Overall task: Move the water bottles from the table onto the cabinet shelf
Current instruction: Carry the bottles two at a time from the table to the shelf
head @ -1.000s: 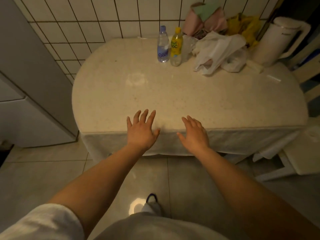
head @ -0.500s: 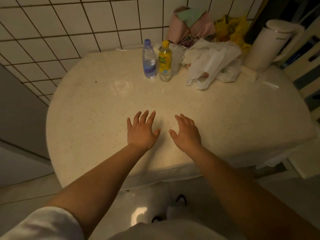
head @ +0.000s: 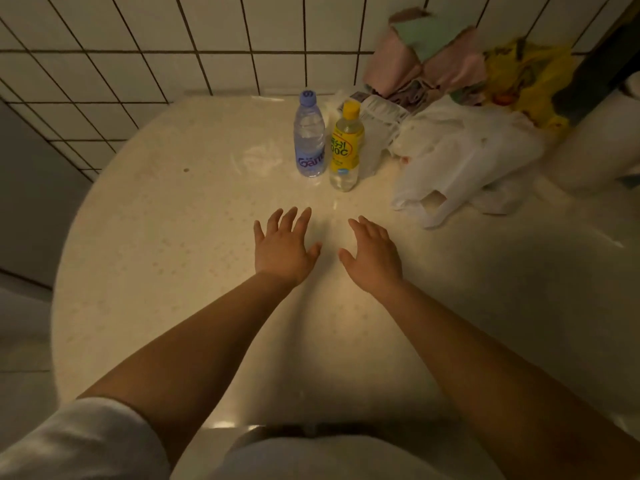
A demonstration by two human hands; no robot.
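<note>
Two bottles are standing upright near the far edge of the table, side by side and just about touching. The left one, the clear bottle, is wearing a pale violet cap and a violet-blue label low on its body, and the water inside is showing through the plastic above the label. The right one, the yellow bottle, is wearing a yellow cap and a yellow label with dark lettering, and a clear band of liquid is showing below that label at its base. It is sitting slightly nearer the person than the clear one.

Two hands are reaching out over the middle of the table, well short of the bottles. The left hand is spreading its fingers wide and straight, palm down, gripping nothing. The right hand is lying just beside it, fingers relaxed and slightly bent, also gripping nothing. Whether either palm is touching the tabletop, I cannot tell.

One white plastic bag is lying crumpled toward the far right edge, just beside the yellow bottle. Behind it, against the tiled wall, one pink bundle and one yellow bag are piling up at the far right corner.
</note>
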